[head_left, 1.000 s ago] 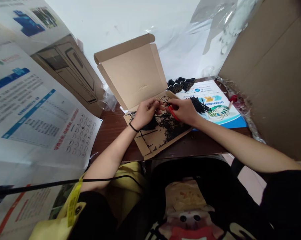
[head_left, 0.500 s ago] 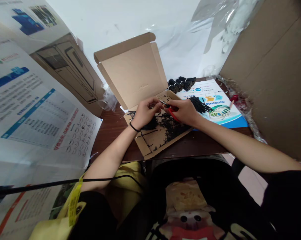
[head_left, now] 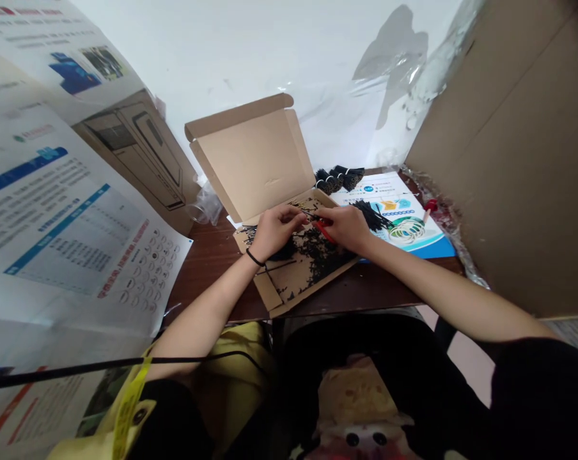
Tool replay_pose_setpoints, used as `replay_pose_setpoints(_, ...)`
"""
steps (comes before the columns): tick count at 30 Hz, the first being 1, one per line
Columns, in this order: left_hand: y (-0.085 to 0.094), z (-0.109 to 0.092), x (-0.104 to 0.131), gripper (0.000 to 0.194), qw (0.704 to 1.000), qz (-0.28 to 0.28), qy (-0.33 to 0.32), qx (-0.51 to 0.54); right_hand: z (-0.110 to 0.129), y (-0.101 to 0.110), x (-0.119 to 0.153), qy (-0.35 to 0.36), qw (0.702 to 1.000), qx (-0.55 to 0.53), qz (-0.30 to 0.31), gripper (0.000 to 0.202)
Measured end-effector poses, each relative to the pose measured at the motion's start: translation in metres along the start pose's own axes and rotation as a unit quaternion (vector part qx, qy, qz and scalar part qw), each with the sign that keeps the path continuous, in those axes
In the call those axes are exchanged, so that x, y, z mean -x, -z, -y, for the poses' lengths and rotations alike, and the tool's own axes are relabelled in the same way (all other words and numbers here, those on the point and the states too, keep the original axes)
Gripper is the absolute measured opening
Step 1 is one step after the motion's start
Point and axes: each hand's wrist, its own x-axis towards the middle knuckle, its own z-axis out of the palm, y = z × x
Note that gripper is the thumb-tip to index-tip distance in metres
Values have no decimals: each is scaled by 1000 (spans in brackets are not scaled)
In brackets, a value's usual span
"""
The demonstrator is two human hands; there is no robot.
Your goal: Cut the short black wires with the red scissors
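Note:
My right hand point(head_left: 349, 227) is closed around red-handled scissors point(head_left: 324, 231), whose blades point left. Close to the blade tips, my left hand point(head_left: 275, 233) has its thumb and fingers pinched together; whatever they hold is too small to make out. Both hands are over an open cardboard box point(head_left: 277, 305) with its lid raised at the back. Short black cut pieces point(head_left: 318, 262) are scattered across its floor. Longer thin black strands lie at the box's left side, partly hidden beneath my left hand.
Behind the box lie several bundles of black strands point(head_left: 339, 179) tied with white bands. A loose black bunch point(head_left: 373, 215) and pale rubber bands point(head_left: 406, 230) rest on a printed sheet point(head_left: 433, 239). Cardboard point(head_left: 509, 160) walls the right side; a printed poster point(head_left: 87, 236) hangs left.
The camera view has shifted, so the box and hands appear slightly lower and further left. Both hands stay together over the box, with the scissors still in the right one.

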Motion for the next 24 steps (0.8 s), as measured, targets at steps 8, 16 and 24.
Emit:
replay_pose_setpoints(8, -2, -11, 2, 25, 1000, 16, -4, 13, 4, 10, -8, -69, 929, -356, 72, 41)
replay_pose_setpoints(16, -2, -1, 0, 27, 994, 3, 36, 107, 13, 15, -6, -111, 849, -494, 149, 36)
replay_pose_setpoints(24, -3, 2, 0, 26, 996, -8, 26, 90, 13, 11, -6, -121, 847, -497, 146, 38)
